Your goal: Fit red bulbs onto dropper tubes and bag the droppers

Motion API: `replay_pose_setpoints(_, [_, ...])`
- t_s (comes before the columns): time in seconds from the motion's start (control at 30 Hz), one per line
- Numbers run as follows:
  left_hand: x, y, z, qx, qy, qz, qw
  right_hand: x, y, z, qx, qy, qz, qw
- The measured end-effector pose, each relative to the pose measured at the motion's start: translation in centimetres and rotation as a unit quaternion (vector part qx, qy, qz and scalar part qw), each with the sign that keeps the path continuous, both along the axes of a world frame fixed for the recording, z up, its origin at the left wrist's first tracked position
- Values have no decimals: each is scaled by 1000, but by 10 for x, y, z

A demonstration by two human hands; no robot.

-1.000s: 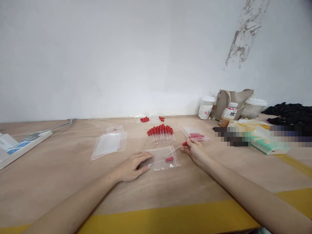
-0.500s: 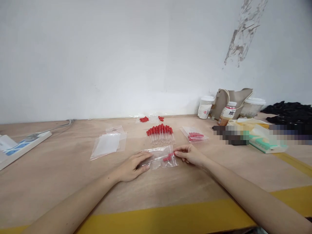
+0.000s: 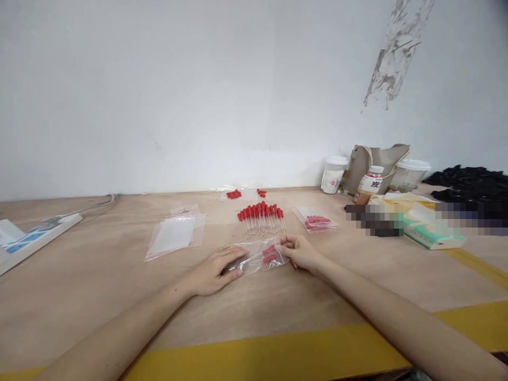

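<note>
A clear zip plastic bag [image 3: 254,263] lies flat at the middle of the table with two red-bulbed droppers [image 3: 269,259] in it, their thin stems pointing left. My left hand [image 3: 217,270] rests on the bag's left end, fingers stretched out and thumb apart from them. At the bag's right end, my right hand [image 3: 298,252] pinches the end of the upper dropper's red bulb; its fingertips are partly hidden by the plastic. Just beyond the bag, several more droppers [image 3: 262,216] lie fanned out, red bulbs pointing away from me.
Flat clear bags [image 3: 174,233] lie to the left, and filled bags [image 3: 316,219] to the right. Farther back are small red pieces [image 3: 234,194] on plastic. A power strip [image 3: 43,235] sits far left; a bottle [image 3: 369,185], cup [image 3: 334,174] and tissue pack [image 3: 434,233] stand right.
My right hand has moved a little left, and the upper dropper has slid farther left into the bag. My left hand has stayed in place.
</note>
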State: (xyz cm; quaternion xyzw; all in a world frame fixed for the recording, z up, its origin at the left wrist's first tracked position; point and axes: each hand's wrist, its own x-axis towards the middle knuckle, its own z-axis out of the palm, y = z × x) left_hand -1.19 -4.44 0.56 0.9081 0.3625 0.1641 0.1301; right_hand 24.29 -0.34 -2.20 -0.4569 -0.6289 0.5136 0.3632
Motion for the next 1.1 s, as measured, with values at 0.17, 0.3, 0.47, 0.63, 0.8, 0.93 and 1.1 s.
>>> replay_pose_setpoints(0.17, [1, 0, 1, -1, 7, 1, 1000, 4, 3, -1, 9, -26, 38, 999])
replay_pose_setpoints(0.3, [1, 0, 1, -3, 9, -7, 1000, 9, 9, -3, 103, -78, 66, 989])
replay_pose_setpoints(0.47, [0, 0, 2, -13, 27, -8, 1000, 11, 9, -3, 140, -92, 73, 983])
replay_pose_setpoints(0.63, [-3, 2, 0, -16, 46, -10, 999, 23, 15, 5, 75, -123, 42, 989])
replay_pose_setpoints(0.8, [-4, 5, -1, -18, 46, -15, 999, 33, 52, 17, 147, -237, -158, 947])
replay_pose_setpoints(0.93, [-4, 4, -3, -9, 46, -17, 999, 25, 88, 22, 164, -344, -253, 889])
replay_pose_setpoints(1.1, [-4, 3, -2, -7, 49, -14, 999, 9, 115, 20, 77, -379, -242, 890])
